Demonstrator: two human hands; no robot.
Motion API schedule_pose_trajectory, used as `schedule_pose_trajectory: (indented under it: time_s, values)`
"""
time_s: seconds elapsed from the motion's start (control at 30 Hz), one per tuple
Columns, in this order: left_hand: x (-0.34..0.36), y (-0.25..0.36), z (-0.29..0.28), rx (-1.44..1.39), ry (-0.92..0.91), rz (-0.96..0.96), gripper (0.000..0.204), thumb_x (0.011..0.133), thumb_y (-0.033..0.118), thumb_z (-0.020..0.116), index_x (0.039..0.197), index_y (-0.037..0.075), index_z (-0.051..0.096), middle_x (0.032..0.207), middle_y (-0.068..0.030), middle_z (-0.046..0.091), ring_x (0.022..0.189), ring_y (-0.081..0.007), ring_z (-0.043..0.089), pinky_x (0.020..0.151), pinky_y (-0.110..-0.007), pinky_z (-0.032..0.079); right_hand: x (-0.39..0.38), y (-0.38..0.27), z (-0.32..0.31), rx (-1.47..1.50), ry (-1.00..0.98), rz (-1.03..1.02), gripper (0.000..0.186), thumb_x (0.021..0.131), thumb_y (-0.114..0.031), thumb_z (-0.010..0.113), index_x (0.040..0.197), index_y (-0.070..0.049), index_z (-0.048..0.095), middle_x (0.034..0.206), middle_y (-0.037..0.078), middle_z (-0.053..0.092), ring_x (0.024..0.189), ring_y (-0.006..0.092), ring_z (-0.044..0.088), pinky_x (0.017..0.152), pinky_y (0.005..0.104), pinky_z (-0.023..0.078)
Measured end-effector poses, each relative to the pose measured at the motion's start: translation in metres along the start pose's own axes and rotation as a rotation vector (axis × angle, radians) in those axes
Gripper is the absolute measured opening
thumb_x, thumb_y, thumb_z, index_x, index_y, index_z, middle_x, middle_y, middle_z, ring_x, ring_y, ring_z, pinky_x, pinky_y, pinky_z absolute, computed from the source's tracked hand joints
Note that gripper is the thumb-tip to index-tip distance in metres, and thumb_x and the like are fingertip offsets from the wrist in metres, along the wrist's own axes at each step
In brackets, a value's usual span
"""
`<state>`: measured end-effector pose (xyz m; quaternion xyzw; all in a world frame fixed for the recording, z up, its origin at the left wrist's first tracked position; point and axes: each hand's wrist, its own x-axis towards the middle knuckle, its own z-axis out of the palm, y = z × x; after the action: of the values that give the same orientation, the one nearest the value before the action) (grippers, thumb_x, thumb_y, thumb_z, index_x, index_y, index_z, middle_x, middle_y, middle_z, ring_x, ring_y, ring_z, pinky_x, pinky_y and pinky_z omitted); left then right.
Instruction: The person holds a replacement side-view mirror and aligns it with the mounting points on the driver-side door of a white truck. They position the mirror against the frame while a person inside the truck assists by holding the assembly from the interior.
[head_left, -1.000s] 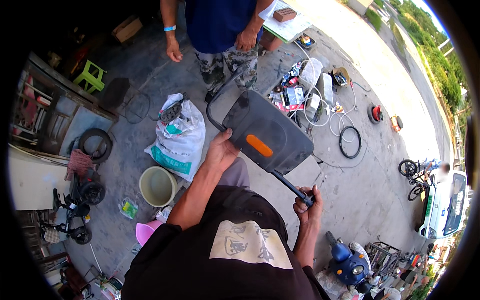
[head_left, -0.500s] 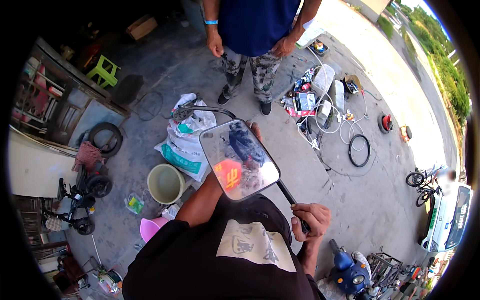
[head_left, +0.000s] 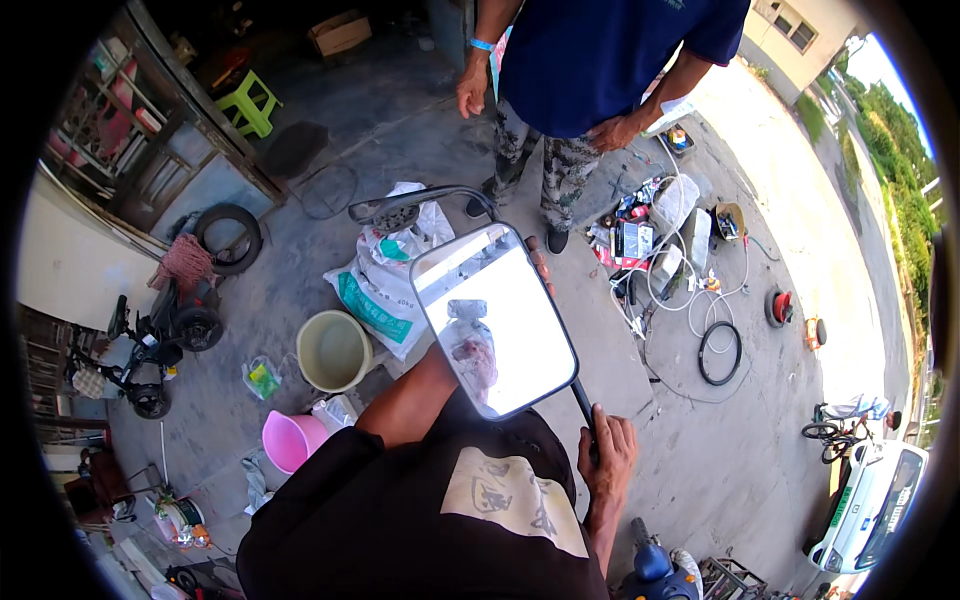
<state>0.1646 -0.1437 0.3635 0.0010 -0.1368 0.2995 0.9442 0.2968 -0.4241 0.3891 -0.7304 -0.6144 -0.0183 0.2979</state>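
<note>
A rectangular mirror (head_left: 520, 330) with a black rim faces up toward me, bright with reflections. My left hand (head_left: 540, 265) grips it from behind; only some fingertips show past its far edge, with the forearm running under it from the lower left. My right hand (head_left: 610, 450) is wrapped on the black stem (head_left: 585, 405) at the mirror's lower right. A curved black rod (head_left: 440, 190) reaches left from behind the mirror, over a white sack (head_left: 375, 305) lying on the floor.
A person (head_left: 610, 70) in camouflage trousers stands just ahead. Around are a bucket (head_left: 330, 352), a pink basin (head_left: 290, 440), an electric scooter (head_left: 150, 355), a loose tyre (head_left: 228, 238), hoses and tools (head_left: 660, 240), a green stool (head_left: 247, 105), a blue scooter (head_left: 655, 565) and a white car (head_left: 870, 505).
The mirror has flipped from its black back with orange reflector to its glass face. My left hand has slipped behind it. The surroundings have shifted in view.
</note>
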Motion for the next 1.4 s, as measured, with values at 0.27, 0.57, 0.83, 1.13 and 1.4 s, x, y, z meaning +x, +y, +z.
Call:
schedule_pose_trajectory:
  time_s: [0.27,0.57,0.83,1.13,1.4]
  values:
    - [0.007,-0.004,-0.059,-0.083,-0.105,-0.021,0.062,0.101,0.046,0.054,0.141,0.001,0.045,0.127,-0.0120,0.053,0.127,-0.0336,0.052,0.112,-0.048,0.044,-0.018,-0.002,0.010,0.771,0.115,0.557,0.025,0.088,-0.009,0.069,0.108,0.006,0.072,0.072,0.011,0.063,0.066,0.0170,0.059,0.062,0.0278,0.043]
    - [0.012,-0.048,0.001,0.294,0.454,-0.106,0.063,0.095,0.042,0.069,0.145,0.012,0.047,0.142,-0.0055,0.056,0.133,-0.0251,0.050,0.115,-0.046,0.037,-0.030,0.030,0.034,1.997,0.247,0.964,0.034,0.095,-0.031,0.057,0.104,0.000,0.068,0.058,0.008,0.052,0.047,0.0158,0.042,0.038,0.0277,0.032]
    - [0.013,-0.055,0.003,0.455,0.456,-0.084,0.065,0.090,0.030,0.078,0.143,0.008,0.048,0.134,-0.0038,0.059,0.128,-0.0217,0.054,0.112,-0.042,0.041,-0.024,0.019,0.025,1.467,0.392,0.859,0.042,0.086,-0.026,0.064,0.098,0.014,0.067,0.059,0.014,0.057,0.041,0.0178,0.046,0.039,0.0288,0.034]
    - [0.010,-0.050,0.012,0.540,0.477,-0.116,0.060,0.090,0.032,0.078,0.138,0.008,0.051,0.130,-0.0022,0.061,0.122,-0.0192,0.058,0.107,-0.041,0.046,-0.025,0.018,0.030,1.707,0.411,0.941,0.039,0.088,-0.026,0.061,0.100,0.010,0.067,0.057,0.012,0.054,0.044,0.0174,0.045,0.038,0.0283,0.033]
    - [-0.015,-0.066,0.006,0.704,0.256,-0.375,0.042,0.094,0.029,0.072,0.127,0.008,0.059,0.126,-0.0048,0.063,0.123,-0.0232,0.058,0.112,-0.049,0.042,-0.015,0.018,0.036,2.228,0.302,0.956,0.032,0.091,-0.029,0.057,0.100,0.000,0.066,0.055,0.006,0.047,0.046,0.0155,0.037,0.037,0.0288,0.032]
